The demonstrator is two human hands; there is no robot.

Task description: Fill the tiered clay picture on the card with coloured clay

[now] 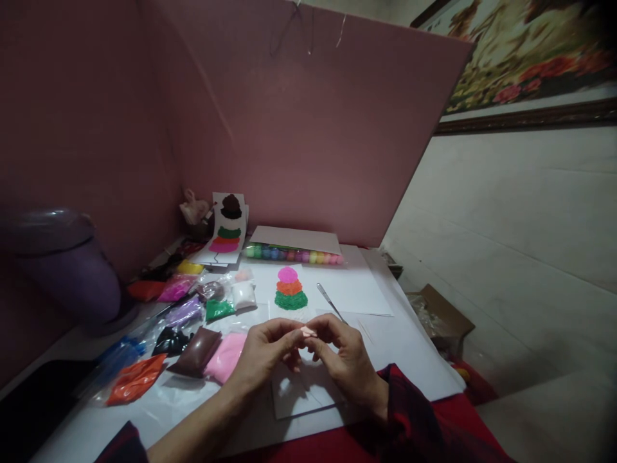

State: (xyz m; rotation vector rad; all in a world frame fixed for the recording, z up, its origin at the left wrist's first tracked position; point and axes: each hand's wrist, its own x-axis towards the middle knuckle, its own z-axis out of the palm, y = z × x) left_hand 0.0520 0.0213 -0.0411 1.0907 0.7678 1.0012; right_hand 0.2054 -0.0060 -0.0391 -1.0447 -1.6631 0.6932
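Fingertips of my left hand (pixel 264 361) and right hand (pixel 348 363) pinch one small pink lump (pixel 307 331) between them, each grip closed tight on it, held just above the white card (pixel 295 393) on the table (pixel 419 363), apparently so crumbs land there, with the metal spatula (pixel 330 301) near.

Desk (pixel 414 360) and surroundings: items lying untouched.
At the desk's back edge, against the pink partition (pixel 313 128), lean a sample card (pixel 227 228) and a pack of coloured balls (pixel 294 254). Mid-desk lies a card with pink, orange and green discs (pixel 290 289), with a metal tool (pixel 330 302) just beside it. Along the left edge lie orange (pixel 136 379), brown (pixel 196 352), pink (pixel 225 357) and green (pixel 219 309) bags, near a purple rounded object (pixel 62 263). Beyond the right edge lies a cardboard box (pixel 441 315).
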